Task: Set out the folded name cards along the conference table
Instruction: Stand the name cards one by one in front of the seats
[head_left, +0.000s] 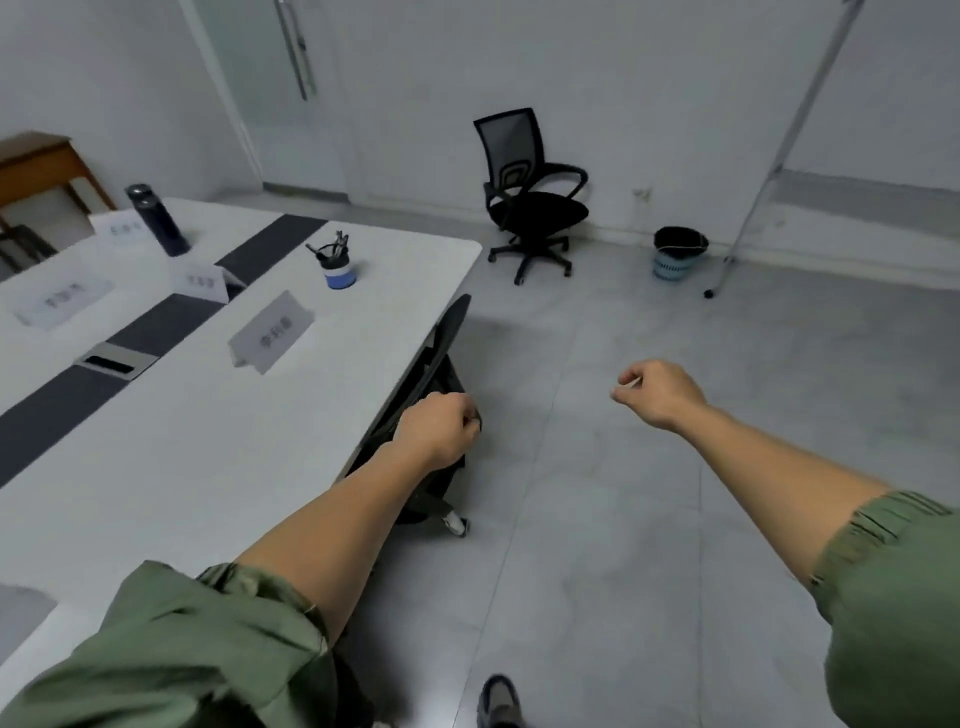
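Four folded white paper name cards (270, 332) stand on the long white conference table (182, 441). Two are left of its dark centre strip near a dark blue bottle (156, 218), one is at the strip, and the nearest is right of it, this side of a blue-and-white pen cup (337, 267). The left hand (436, 431) curls its fingers round the back of a black chair (449, 332) tucked at the table's edge. The right hand (660, 392) hangs above the grey floor, fingers loosely curled, holding nothing visible
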